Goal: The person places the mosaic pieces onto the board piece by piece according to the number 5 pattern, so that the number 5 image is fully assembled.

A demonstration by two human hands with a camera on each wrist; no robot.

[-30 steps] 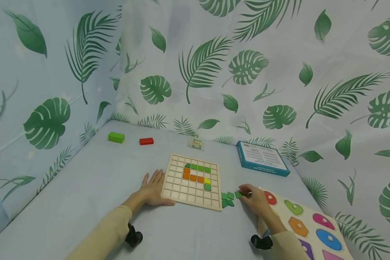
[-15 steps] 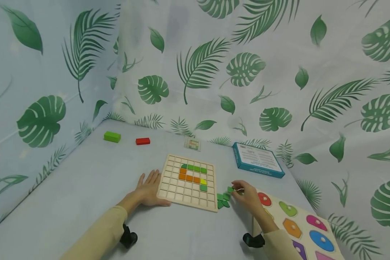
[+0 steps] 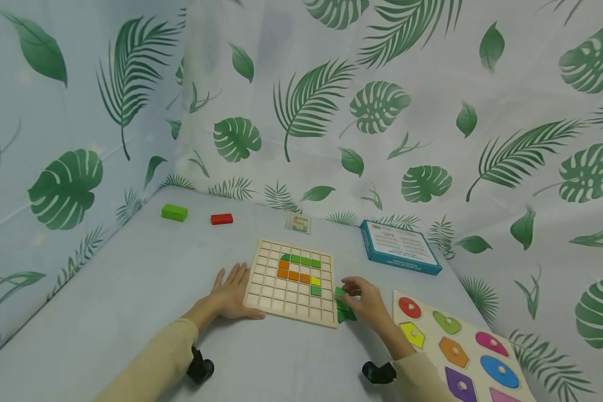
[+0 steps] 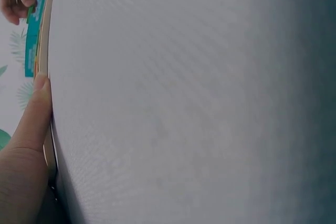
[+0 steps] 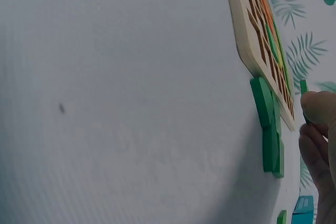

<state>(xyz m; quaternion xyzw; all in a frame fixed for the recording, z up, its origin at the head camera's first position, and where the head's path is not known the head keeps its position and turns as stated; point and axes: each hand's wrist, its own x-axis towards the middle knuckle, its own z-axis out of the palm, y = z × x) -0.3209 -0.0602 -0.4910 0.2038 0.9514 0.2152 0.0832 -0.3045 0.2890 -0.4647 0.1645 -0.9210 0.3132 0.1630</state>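
Observation:
The wooden grid board (image 3: 281, 290) lies on the table with orange, green and yellow tiles in some cells. My left hand (image 3: 231, 294) rests spread beside its left edge, the thumb (image 4: 38, 111) against the near edge. My right hand (image 3: 364, 300) is at the board's right side, above a cluster of loose green tiles (image 5: 268, 129). Between thumb and fingers it pinches a green tile (image 5: 303, 86), held above the table. In the head view the hand covers part of the cluster. Another green tile (image 5: 282, 217) lies apart from the others in the right wrist view.
A knob puzzle board (image 3: 432, 335) lies at the right. Behind it is a teal box (image 3: 402, 248). A small pattern card (image 3: 298, 223), a red block (image 3: 221, 219) and a green block (image 3: 174, 212) lie toward the back. Leaf-printed cloth walls stand behind.
My right hand has moved left from the puzzle board's edge to over the green tiles beside the grid board, carrying a green tile. The left hand keeps its place at the board.

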